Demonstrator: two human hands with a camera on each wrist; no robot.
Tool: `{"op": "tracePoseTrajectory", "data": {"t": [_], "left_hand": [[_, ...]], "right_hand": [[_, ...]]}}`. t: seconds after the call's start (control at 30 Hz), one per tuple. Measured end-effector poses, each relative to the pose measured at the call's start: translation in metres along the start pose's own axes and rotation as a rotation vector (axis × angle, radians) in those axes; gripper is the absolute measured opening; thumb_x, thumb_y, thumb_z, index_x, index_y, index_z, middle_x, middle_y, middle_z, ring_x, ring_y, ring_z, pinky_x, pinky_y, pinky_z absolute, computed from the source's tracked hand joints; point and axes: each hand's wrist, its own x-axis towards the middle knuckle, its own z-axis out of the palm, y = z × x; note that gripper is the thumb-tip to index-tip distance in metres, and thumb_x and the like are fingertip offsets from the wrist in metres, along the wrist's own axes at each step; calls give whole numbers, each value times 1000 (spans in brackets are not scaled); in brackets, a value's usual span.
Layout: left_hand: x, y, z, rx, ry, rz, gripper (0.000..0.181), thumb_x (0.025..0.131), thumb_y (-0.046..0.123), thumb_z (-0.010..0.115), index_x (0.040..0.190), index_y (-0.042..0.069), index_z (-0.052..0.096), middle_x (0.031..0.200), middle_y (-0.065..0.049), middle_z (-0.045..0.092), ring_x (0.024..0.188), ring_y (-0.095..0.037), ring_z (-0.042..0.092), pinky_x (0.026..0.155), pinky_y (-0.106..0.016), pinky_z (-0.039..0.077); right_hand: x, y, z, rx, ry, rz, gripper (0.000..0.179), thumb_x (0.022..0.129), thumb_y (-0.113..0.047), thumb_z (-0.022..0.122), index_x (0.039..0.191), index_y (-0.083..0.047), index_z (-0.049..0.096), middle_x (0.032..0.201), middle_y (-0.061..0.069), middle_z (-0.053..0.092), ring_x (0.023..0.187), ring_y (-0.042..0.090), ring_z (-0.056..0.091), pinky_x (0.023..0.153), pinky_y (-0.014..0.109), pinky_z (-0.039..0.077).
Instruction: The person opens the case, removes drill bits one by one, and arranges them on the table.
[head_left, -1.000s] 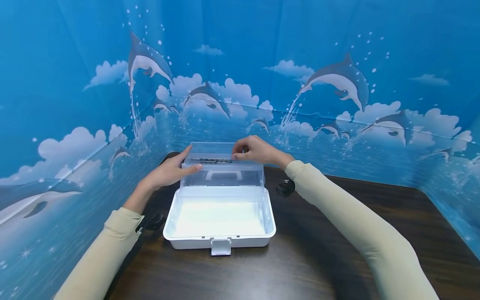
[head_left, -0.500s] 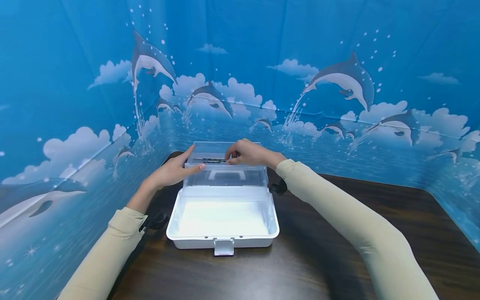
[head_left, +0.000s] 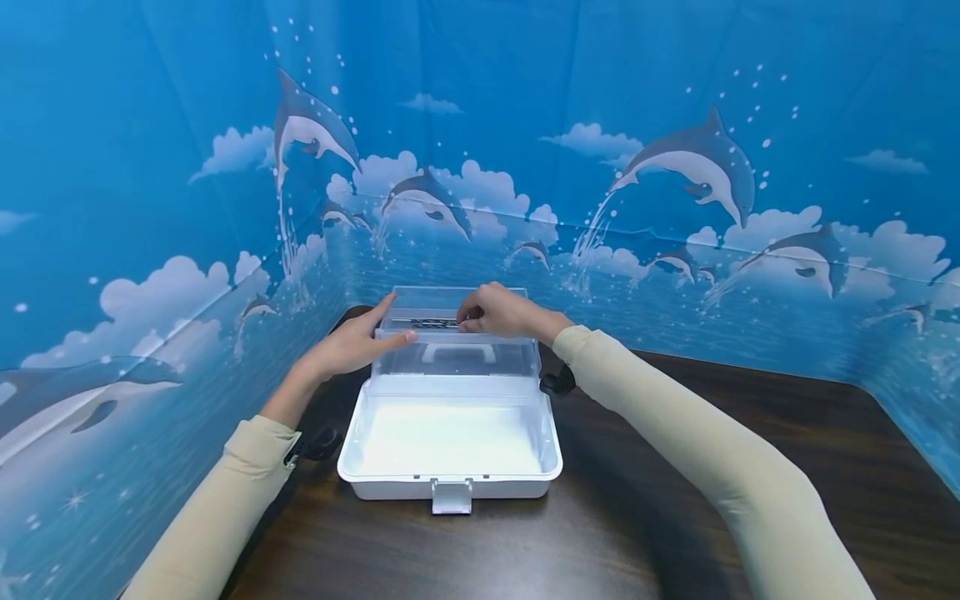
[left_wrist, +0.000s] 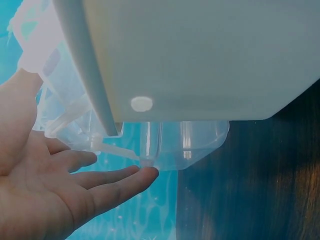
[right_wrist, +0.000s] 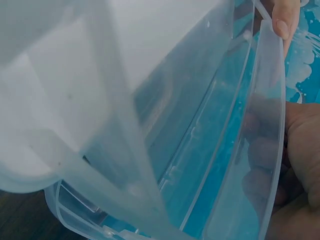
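Note:
A white storage box (head_left: 450, 490) stands open on the table, with its clear lid and a clear tray (head_left: 420, 337) raised at the back. Several thin dark rods (head_left: 431, 323) lie in the tray's upper section. My left hand (head_left: 341, 346) spans the tray's left end, thumb on the front rim and fingers beside it. In the left wrist view its fingers (left_wrist: 120, 190) stay mostly straight against the clear plastic. My right hand (head_left: 502, 312) reaches into the tray with curled fingers, thumb and index finger pinching at the rods' right end. Clear plastic overlaps its fingers in the right wrist view.
The box's main compartment (head_left: 450, 437) faces me, and its front latch (head_left: 452, 497) hangs down. A dark wooden table (head_left: 675, 500) carries the box. Blue dolphin-printed cloth (head_left: 480, 125) hangs behind and to the left. Black wrist gear (head_left: 322, 443) sits by the left sleeve.
My right hand has moved a little left and lower along the tray, toward the rods. My left hand stays at the tray's left end. The head view has shifted slightly.

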Motion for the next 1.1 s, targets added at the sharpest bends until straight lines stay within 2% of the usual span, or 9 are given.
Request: {"op": "tracePoseTrajectory", "data": {"t": [0.2, 0.37, 0.67, 0.87, 1.1], "left_hand": [[1, -1, -1, 1, 1, 7, 107, 93, 73, 54, 165, 22, -5, 167, -21, 15, 140, -48, 37, 102, -70, 36], [1, -1, -1, 0, -4, 5, 108, 92, 73, 55, 165, 21, -6, 166, -22, 14, 141, -48, 36, 103, -70, 35], [1, -1, 3, 10, -6, 3, 108, 92, 73, 55, 165, 19, -5, 166, -23, 15, 140, -49, 36, 103, -70, 36], [3, -1, 1, 24, 0, 18, 107, 93, 73, 54, 165, 20, -6, 166, -23, 14, 142, -48, 33, 104, -70, 35], [1, -2, 0, 16, -4, 8, 107, 93, 72, 54, 165, 21, -7, 167, -22, 12, 143, -48, 32, 104, -70, 34]], "right_hand": [[2, -2, -1, 3, 21, 31, 14, 102, -13, 67, 108, -9, 79, 92, -1, 72, 76, 14, 67, 67, 30, 54], [2, -3, 0, 12, 21, 38, 14, 102, -12, 66, 105, -8, 79, 93, 2, 72, 79, 22, 68, 67, 31, 52], [-7, 3, -4, -21, 2, 45, 16, 102, -11, 64, 109, -9, 78, 89, -1, 70, 65, 17, 55, 62, 31, 44], [-18, 9, -10, -50, 20, 81, 16, 101, -11, 65, 109, -9, 79, 94, -1, 71, 70, 15, 62, 65, 32, 49], [-20, 11, -7, -55, 56, 85, 15, 101, -12, 67, 106, -8, 79, 94, 1, 72, 77, 12, 66, 68, 31, 54]]}}
